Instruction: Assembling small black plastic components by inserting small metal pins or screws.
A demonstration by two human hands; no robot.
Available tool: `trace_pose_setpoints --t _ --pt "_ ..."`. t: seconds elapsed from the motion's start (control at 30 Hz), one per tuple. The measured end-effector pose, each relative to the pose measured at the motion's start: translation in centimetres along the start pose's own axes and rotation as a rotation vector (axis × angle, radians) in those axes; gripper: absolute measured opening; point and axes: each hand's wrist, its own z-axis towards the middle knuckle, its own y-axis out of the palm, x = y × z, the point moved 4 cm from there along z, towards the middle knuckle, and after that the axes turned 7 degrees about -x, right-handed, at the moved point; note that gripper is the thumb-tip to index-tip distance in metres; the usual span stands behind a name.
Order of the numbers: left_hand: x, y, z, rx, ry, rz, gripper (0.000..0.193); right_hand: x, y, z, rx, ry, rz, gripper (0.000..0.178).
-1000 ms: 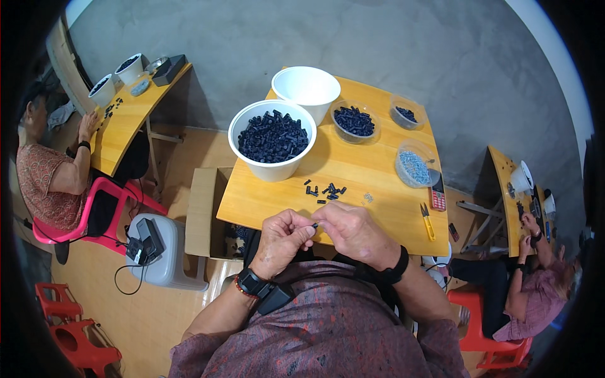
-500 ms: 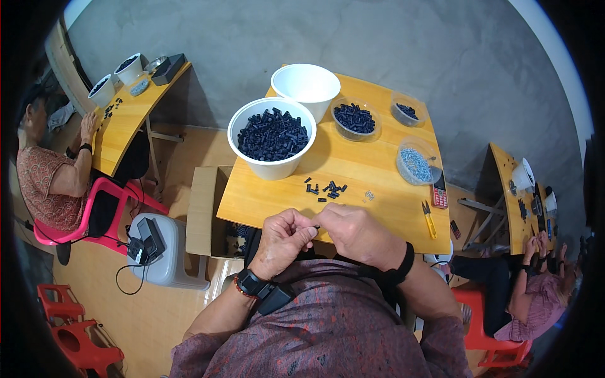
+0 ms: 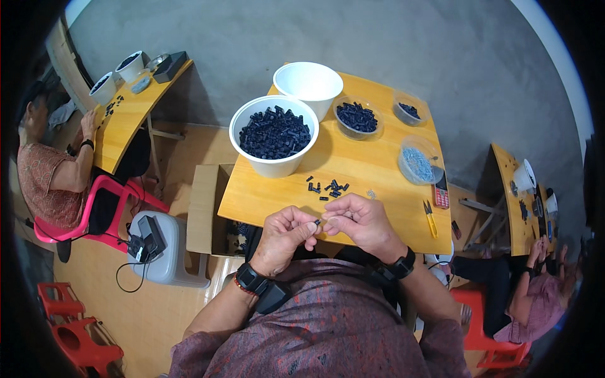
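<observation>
Over the near edge of the wooden table (image 3: 265,201), my left hand (image 3: 283,236) pinches a small black plastic piece (image 3: 317,222) between thumb and fingertips. My right hand (image 3: 362,223) is closed close beside it, its fingertips almost meeting the piece; whatever they hold is too small to make out. Just beyond my hands lie several loose black pieces (image 3: 332,189) and a little pile of tiny pale parts (image 3: 371,194). A white bucket (image 3: 242,157) heaped with similar black pieces stands behind them on the left.
Behind are an empty white bucket (image 3: 309,79), clear tubs of black pieces (image 3: 358,120) (image 3: 408,112) and a tub of light-blue parts (image 3: 416,165). A red phone (image 3: 441,196) and yellow-handled snips (image 3: 431,220) lie right. A cardboard box (image 3: 200,211) stands below left; people sit at side tables.
My right hand has rolled outward, so its thumb and fingertips now show. The left hand keeps its pinch on the black piece, nearly in place.
</observation>
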Motion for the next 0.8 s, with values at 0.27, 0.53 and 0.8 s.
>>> trace_pose_setpoints --t 0.27,0.53,0.8 --pt "-0.1 -0.3 0.0 0.016 -0.003 -0.046 0.006 -0.8 1.2 -0.1 0.032 -0.126 -0.201 0.007" --pt "-0.2 -0.4 -0.3 0.135 0.006 0.326 0.004 -1.1 1.4 0.0 -0.030 -0.251 -0.510 0.004" --pt "0.6 -1.4 0.2 0.249 0.124 0.179 0.004 -0.3 -2.8 6.1 0.231 -0.268 -0.619 0.014"
